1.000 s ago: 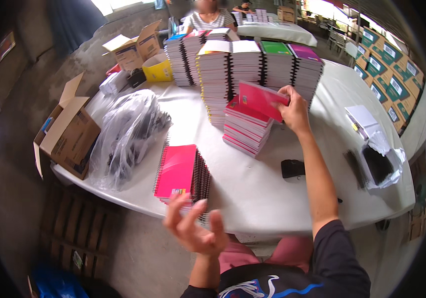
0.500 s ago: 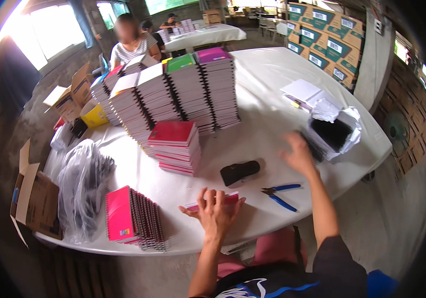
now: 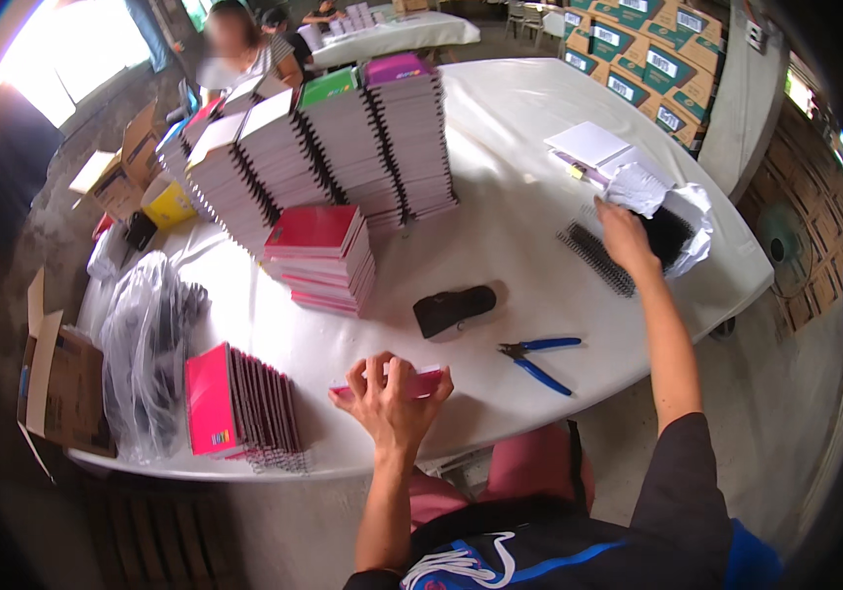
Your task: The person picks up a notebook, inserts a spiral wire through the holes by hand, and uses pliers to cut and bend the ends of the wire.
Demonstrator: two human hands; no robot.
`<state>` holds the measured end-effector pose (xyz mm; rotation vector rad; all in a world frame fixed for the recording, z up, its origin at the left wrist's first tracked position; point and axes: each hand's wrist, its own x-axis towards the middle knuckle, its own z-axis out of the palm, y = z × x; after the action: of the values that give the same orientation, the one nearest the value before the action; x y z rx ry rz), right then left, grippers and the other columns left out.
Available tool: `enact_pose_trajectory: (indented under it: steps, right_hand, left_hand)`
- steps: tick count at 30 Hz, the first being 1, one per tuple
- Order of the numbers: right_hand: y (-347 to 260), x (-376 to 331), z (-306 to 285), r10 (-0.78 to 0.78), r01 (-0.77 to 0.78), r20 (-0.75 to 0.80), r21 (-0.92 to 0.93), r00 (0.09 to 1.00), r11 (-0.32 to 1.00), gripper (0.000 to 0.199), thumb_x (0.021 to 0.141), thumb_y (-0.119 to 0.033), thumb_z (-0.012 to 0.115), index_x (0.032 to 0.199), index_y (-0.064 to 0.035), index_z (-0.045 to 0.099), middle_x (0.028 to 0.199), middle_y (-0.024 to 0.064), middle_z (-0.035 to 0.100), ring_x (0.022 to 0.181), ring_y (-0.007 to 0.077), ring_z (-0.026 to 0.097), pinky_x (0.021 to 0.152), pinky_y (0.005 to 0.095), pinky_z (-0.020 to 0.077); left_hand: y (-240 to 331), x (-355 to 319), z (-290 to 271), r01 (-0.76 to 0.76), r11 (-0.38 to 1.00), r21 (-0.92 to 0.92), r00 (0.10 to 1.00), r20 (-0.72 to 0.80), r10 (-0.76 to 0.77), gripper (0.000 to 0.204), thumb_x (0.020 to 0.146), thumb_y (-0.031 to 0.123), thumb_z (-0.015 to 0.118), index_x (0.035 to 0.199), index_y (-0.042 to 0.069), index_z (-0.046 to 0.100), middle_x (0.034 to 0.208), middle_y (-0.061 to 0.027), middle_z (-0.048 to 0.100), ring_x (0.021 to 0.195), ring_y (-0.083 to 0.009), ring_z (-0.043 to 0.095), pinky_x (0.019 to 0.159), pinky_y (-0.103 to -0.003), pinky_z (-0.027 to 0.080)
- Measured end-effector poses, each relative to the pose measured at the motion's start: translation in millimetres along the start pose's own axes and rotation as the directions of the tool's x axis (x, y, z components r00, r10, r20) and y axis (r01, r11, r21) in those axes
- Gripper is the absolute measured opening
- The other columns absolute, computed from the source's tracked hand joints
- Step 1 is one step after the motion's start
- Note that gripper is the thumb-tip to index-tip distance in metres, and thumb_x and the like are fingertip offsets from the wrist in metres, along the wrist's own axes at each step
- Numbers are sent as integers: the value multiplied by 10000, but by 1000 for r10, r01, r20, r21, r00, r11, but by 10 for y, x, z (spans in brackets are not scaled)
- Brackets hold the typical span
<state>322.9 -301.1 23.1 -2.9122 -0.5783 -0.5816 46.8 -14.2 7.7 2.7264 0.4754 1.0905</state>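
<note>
Left hand [image 3: 392,393] lies near, fingers spread; right hand [image 3: 623,236] stretches far forward.

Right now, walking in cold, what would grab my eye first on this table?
Probably the tall stacks of spiral notebooks at the far left of the white table, with a shorter pink-covered pile in front of them. Nearer the person, the left hand grips a pink notebook at the table's front edge, while the right hand reaches out to black spiral coils beside a white plastic bag.
</note>
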Motion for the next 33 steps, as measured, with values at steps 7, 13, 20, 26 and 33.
enact_pose_trajectory:
  steps: [7, 13, 20, 26, 33]
  right_hand:
    - [-1371, -560, -596, -416, 190, 53, 831, 908, 522, 283, 829, -53, 600, 1097, -111, 670, 847, 111, 630, 743, 213, 603, 695, 316, 480]
    - [-2037, -1053, -391, -388, 31, 110, 940, 915, 340, 216, 790, -43, 684, 997, -96, 714, 862, 64, 647, 772, 151, 598, 710, 265, 474]
    - [-2089, -996, -407, -551, 56, 139, 945, 823, 321, 156, 842, -79, 637, 988, -79, 689, 834, 71, 627, 747, 180, 585, 677, 311, 468]
    - [-2079, -926, -466, -612, 247, 6, 912, 791, 329, 140, 905, -99, 557, 969, -63, 677, 769, 61, 614, 685, 168, 558, 629, 299, 446]
    - [-2138, -938, -695, -547, -201, 456, 864, 701, 463, 243, 954, -223, 511, 1089, -38, 594, 741, 80, 570, 599, 181, 546, 617, 306, 447]
  left_hand:
    - [-136, -119, 117, 1, 999, -36, 1000, 21, -1, 403, 599, 492, 748, 753, 162, 574, 1025, 3, 539, 1048, -219, 462, 858, -585, 246]
    - [-146, -137, 121, -23, 998, -55, 1000, -2, 22, 349, 605, 479, 750, 714, 185, 598, 964, 61, 555, 1051, -200, 459, 864, -588, 234]
    - [-179, -139, 94, -30, 993, -116, 999, 8, 31, 354, 596, 494, 753, 726, 195, 614, 930, 63, 564, 1017, -192, 480, 854, -586, 242]
    - [-182, -104, 80, -18, 999, -51, 999, 47, 20, 382, 582, 523, 758, 726, 197, 618, 846, 59, 550, 927, -182, 510, 816, -543, 266]
    - [-196, -107, 52, -25, 997, -66, 998, 57, 28, 414, 595, 552, 739, 772, 198, 617, 869, 44, 544, 912, -163, 509, 820, -493, 275]
